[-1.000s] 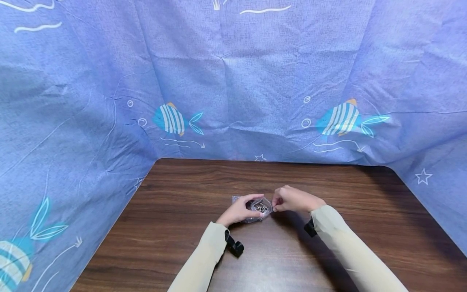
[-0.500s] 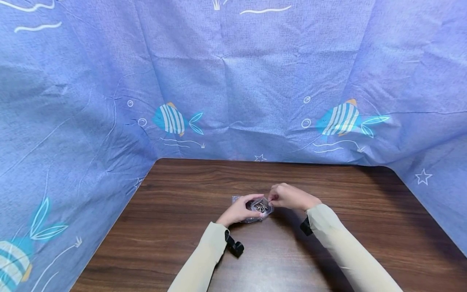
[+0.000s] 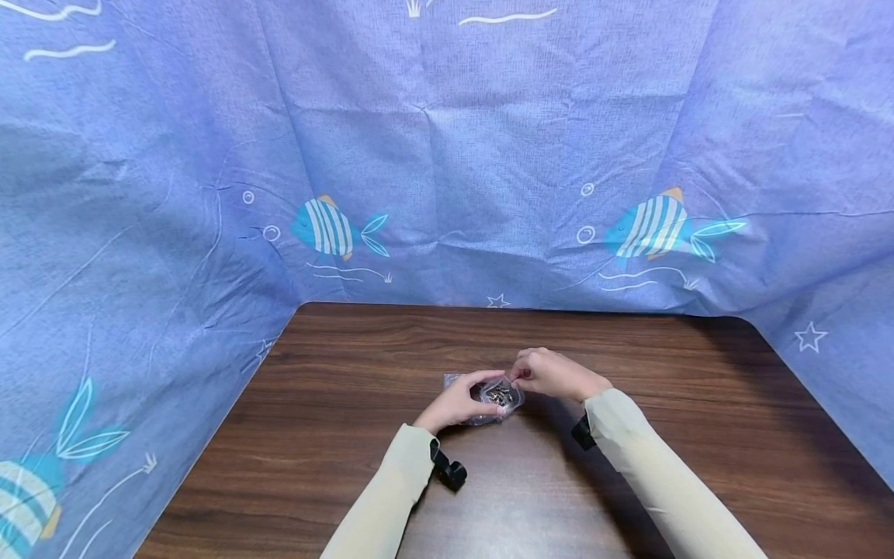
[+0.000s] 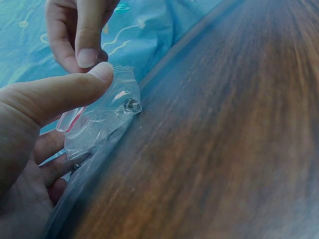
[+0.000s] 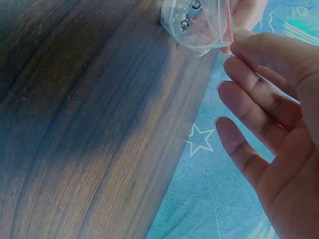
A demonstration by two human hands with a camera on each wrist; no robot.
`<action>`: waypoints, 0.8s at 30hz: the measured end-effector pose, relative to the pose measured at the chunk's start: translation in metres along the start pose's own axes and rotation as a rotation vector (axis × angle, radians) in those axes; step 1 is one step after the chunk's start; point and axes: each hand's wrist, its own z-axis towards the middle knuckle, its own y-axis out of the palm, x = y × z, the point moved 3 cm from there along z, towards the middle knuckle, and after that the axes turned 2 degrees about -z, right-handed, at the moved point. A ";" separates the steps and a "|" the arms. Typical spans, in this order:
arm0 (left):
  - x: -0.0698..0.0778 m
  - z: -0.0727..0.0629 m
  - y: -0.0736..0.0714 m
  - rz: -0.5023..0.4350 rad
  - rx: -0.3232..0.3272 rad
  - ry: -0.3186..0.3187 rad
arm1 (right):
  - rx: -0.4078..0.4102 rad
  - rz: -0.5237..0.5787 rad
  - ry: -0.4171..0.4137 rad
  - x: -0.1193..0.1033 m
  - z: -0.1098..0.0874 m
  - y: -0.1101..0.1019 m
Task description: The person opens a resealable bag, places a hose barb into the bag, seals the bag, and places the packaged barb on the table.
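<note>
A clear zip-lock bag (image 3: 517,401) with a red line along its zip stands on the table, its mouth spread apart. Several small metal pieces (image 3: 500,397), which look like screws, lie inside it. My left hand (image 3: 455,404) holds the bag from its left side, thumb on the near edge and fingers on the far edge. At the bag's far right rim, my right hand (image 3: 557,376) has thumb and index finger pinched together on the zip edge. Its other fingers (image 5: 244,102) are loosely bent in the right wrist view. The exact contact point is partly hidden.
Dark wood-grain table (image 3: 349,450) lies under both hands. Blue cloth (image 3: 489,155) with fish and star prints hangs behind and at the sides. More crinkled clear plastic (image 3: 452,380) shows behind the left hand. Black straps with camera mounts (image 3: 450,471) sit at the wrists.
My right hand has moved left and slightly away from me, from the bag's right corner along its rim to the far side. The left hand and the bag have hardly moved.
</note>
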 end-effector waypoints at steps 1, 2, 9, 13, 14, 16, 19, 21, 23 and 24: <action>0.000 0.000 0.000 0.000 0.001 0.001 | -0.001 0.000 0.004 0.000 0.000 0.000; 0.000 0.000 0.000 -0.001 -0.001 0.003 | -0.003 -0.001 0.009 0.000 -0.001 -0.001; -0.001 -0.002 -0.002 -0.007 -0.009 -0.007 | -0.015 0.016 0.056 -0.002 -0.005 -0.002; -0.002 -0.004 -0.003 -0.025 -0.018 -0.015 | -0.021 0.011 0.105 -0.003 -0.007 -0.001; -0.002 -0.004 -0.003 -0.031 -0.020 -0.014 | -0.017 0.008 0.112 -0.004 -0.008 -0.001; -0.002 -0.004 -0.003 -0.045 -0.019 -0.006 | -0.003 0.012 0.134 -0.005 -0.009 0.000; 0.000 -0.003 -0.004 -0.056 -0.013 -0.004 | 0.032 0.029 0.153 -0.007 -0.013 0.000; 0.001 -0.001 -0.003 -0.062 -0.006 -0.003 | 0.056 0.049 0.181 -0.007 -0.017 0.002; 0.003 0.001 -0.003 -0.058 0.001 -0.008 | 0.072 0.064 0.208 -0.007 -0.020 0.005; 0.005 0.002 -0.003 -0.055 0.005 -0.008 | 0.078 0.067 0.219 -0.007 -0.022 0.006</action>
